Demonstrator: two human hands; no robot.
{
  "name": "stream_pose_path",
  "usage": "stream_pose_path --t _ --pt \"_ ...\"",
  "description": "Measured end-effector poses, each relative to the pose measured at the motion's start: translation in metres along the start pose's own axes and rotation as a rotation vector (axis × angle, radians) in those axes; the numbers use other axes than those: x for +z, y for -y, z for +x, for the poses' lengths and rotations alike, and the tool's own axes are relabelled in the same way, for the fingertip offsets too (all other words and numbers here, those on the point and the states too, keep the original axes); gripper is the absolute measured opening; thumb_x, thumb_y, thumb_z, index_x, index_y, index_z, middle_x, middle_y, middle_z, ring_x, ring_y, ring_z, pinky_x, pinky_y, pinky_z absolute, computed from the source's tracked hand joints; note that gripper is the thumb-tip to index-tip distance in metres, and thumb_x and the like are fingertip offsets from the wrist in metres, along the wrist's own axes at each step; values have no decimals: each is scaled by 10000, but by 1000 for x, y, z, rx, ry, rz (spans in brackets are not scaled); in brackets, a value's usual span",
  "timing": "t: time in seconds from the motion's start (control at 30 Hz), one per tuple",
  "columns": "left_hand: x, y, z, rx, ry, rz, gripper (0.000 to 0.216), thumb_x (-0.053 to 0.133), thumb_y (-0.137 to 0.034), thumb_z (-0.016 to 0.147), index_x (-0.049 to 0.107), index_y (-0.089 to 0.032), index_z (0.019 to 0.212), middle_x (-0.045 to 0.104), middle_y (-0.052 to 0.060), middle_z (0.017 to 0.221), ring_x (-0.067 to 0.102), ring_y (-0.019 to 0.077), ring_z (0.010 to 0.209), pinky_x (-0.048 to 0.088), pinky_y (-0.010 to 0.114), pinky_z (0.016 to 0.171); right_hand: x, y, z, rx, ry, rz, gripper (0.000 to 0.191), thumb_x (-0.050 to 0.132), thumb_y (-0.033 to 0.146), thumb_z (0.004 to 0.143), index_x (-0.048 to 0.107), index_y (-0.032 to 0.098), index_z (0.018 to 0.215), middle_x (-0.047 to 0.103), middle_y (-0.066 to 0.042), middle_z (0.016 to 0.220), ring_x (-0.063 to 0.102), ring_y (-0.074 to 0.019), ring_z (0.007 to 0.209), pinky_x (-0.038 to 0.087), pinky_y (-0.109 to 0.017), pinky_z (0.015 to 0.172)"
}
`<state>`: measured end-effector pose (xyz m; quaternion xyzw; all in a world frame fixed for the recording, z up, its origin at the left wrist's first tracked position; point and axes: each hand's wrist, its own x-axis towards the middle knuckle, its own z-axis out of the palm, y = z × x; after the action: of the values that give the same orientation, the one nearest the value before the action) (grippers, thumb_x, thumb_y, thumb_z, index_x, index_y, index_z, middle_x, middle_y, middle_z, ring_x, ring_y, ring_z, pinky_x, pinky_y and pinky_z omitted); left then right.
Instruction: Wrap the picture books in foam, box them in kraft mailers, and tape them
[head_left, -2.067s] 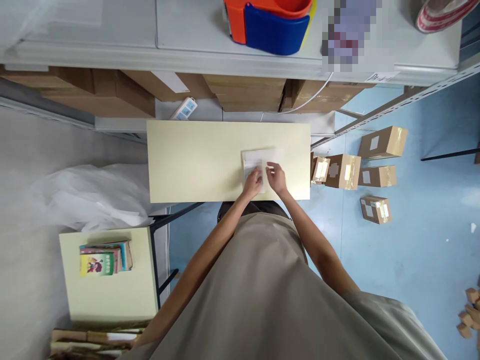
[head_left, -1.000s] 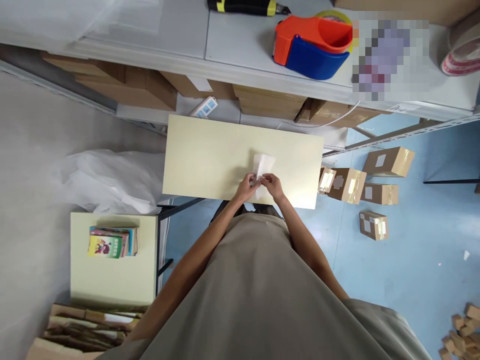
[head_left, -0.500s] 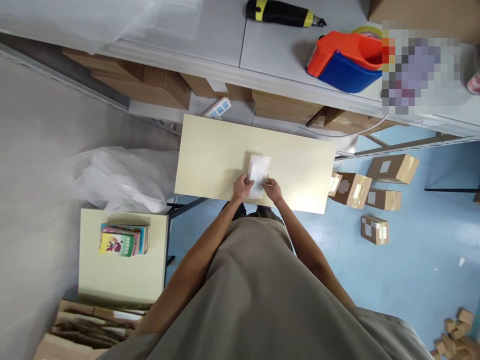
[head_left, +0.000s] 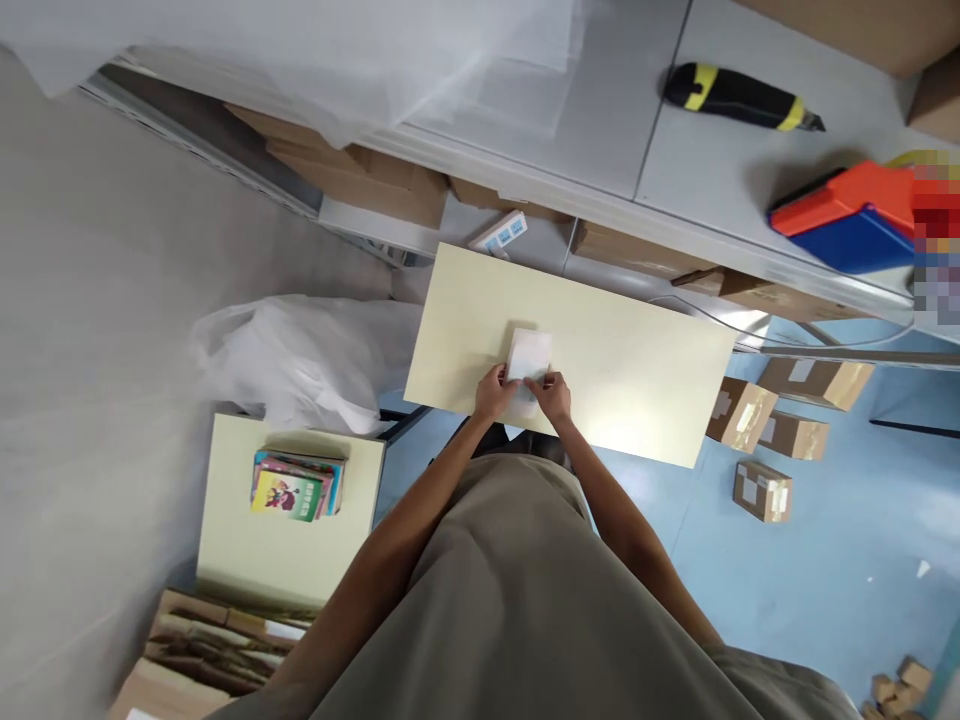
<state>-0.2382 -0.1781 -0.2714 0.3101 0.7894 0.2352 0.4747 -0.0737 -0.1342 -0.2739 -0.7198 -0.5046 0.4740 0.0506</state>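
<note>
A white rectangular piece of paper, seemingly folded or in layers, is upright between my hands over the pale yellow board. My left hand grips its lower left edge, thumb across the front. On the opposite edge, my right hand pinches it, with its thumb reaching toward the left one. Both sets of fingers are curled and partly hidden behind the paper. Its lower end shows faintly below the thumbs, near the board's front edge.
Beyond the board stands a grey shelf bearing a black-yellow utility knife and an orange-blue tape dispenser. Colourful books lie on a side table at left, near white plastic sheeting. Cardboard boxes sit on the floor at right.
The view has swung, so the surroundings sit further right. My hands have drawn closer together on the paper, and its spread upper corner now lies even with the rest.
</note>
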Motion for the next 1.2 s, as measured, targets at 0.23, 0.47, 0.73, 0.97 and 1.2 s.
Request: stream_pose_path --t 0.23,0.47,0.73,0.97,1.2 --pt "-64 -1 37 125 -36 -27 574 657 -277 983 620 -256 1555 658 108 1589 630 324 1455 500 484 1242 37 79 19 -80 23 74 420 860 557 823 584 273 964 815 -68 1082 811 -262 925 594 -357 823" --pt "-83 -19 79 205 33 -177 536 521 -243 1027 648 -200 1546 629 110 1625 569 285 1537 411 454 1328 62 142 21 -197 -80 22 324 761 451 927 586 263 1125 785 -77 1182 801 -255 915 617 -388 866" --pt "-121 -23 121 134 -46 -318 439 509 -409 1079 736 -193 1386 775 137 1397 701 309 1346 520 443 1211 91 171 16 -528 137 -82 538 624 241 984 589 217 1520 597 -158 1593 648 -305 1417 601 -453 1141" --pt "-144 -5 149 87 -102 -297 431 539 -312 1017 766 -207 1368 770 97 1432 690 297 1376 495 455 1249 120 173 13 -595 264 -350 728 654 195 963 497 263 1671 386 -91 1800 374 -316 1664 529 -491 1253" --pt "-158 -3 123 91 -109 -364 403 606 -262 977 793 -193 1327 773 110 1426 698 307 1382 522 452 1231 125 182 26 -540 299 -456 670 708 232 953 570 226 1609 375 -121 1806 515 -375 1569 570 -519 1202"
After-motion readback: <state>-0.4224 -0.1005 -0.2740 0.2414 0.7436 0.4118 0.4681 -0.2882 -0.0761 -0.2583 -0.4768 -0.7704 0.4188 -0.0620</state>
